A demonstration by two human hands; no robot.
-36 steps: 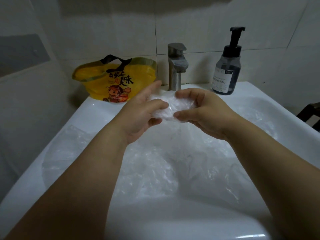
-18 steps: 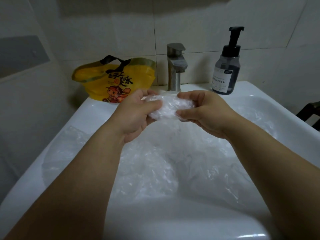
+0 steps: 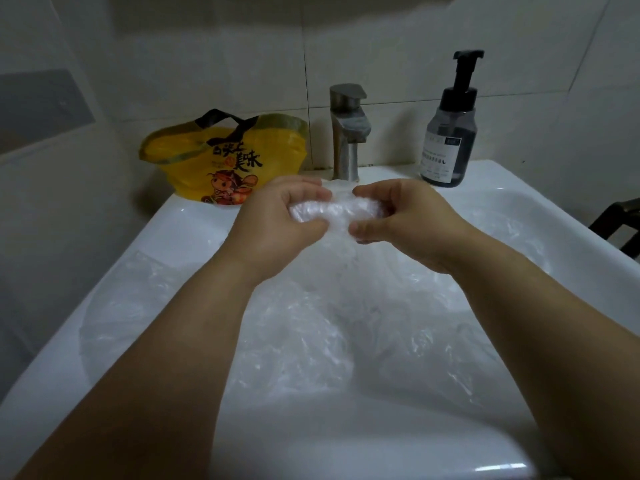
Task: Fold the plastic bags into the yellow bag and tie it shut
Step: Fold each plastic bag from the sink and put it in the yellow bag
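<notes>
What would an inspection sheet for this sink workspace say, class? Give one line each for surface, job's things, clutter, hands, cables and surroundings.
Surface: white sink, its basin covered by loose clear bags.
Job's things: yellow bag stands on the back left rim against the wall; clear bag bundle is held above the basin.
Clutter: pump bottle on the back right rim; faucet at the back middle.
Hands: left hand and right hand each pinch one end of the bundle.
Cables: nothing seen.
Surroundings: tiled wall; dark frame at the right edge, cannot tell what.
</notes>
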